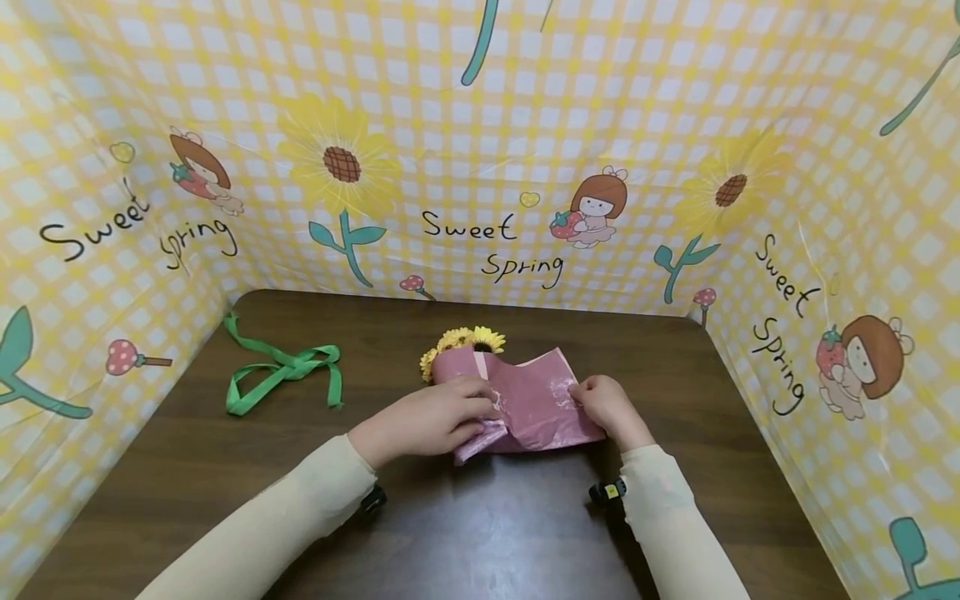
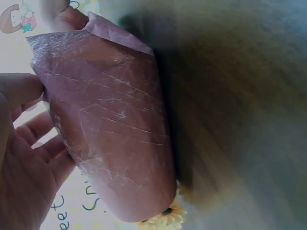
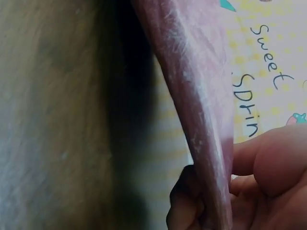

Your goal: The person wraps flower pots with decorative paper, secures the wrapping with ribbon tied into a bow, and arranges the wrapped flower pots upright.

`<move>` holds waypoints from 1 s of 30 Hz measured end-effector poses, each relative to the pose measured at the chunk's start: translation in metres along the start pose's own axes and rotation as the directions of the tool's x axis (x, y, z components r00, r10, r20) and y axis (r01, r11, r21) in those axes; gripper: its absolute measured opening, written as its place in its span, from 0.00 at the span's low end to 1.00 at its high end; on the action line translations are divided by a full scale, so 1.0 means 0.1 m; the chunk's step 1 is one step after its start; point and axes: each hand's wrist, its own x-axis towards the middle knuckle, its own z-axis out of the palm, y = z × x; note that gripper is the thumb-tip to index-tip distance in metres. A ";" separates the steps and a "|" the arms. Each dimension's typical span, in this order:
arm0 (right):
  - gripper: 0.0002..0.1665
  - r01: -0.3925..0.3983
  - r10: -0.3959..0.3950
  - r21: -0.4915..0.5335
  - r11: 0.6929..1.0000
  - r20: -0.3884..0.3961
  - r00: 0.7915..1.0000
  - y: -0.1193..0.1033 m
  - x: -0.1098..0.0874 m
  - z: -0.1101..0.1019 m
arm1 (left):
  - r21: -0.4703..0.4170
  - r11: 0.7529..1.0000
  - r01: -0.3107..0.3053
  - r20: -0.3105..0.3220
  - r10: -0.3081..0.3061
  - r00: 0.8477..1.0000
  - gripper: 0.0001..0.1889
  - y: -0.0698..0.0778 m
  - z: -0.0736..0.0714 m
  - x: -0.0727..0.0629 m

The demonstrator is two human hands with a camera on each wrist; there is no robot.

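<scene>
A sheet of pink wrapping paper, shiny and creased, is folded round yellow artificial flowers near the middle of the table. The blossoms show past its far left end; their stems are hidden. My left hand holds the rolled left part, its fingers over the top. In the left wrist view, thumb and fingers lie along the edge of the paper. At the right side, my right hand pinches the loose edge between thumb and fingers. The right wrist view shows that paper stretched into the pinch.
A green ribbon lies loosely looped on the left of the dark wooden table. Yellow checked cloth with printed flowers rises round the back and sides. A dark wrist camera sits under the right wrist.
</scene>
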 end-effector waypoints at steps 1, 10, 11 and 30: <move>0.19 0.006 -0.006 -0.007 1.000 -0.002 1.000 0.01 0.00 0.01 | 0.006 1.000 0.008 0.008 -0.008 1.000 0.12 0.01 -0.01 0.01; 0.20 0.058 -0.066 -0.120 0.991 -0.068 0.996 0.11 0.07 0.09 | 0.071 0.997 0.018 0.013 -0.019 1.000 0.12 0.08 -0.04 0.10; 0.21 0.058 -0.067 -0.117 0.991 -0.074 0.995 0.11 0.07 0.10 | 0.073 0.997 0.021 0.011 -0.022 1.000 0.12 0.09 -0.04 0.10; 0.21 0.147 -0.150 -0.033 0.989 -0.183 0.972 -0.01 0.00 0.03 | 0.084 0.992 0.090 -0.057 -0.086 0.995 0.08 0.21 0.02 0.23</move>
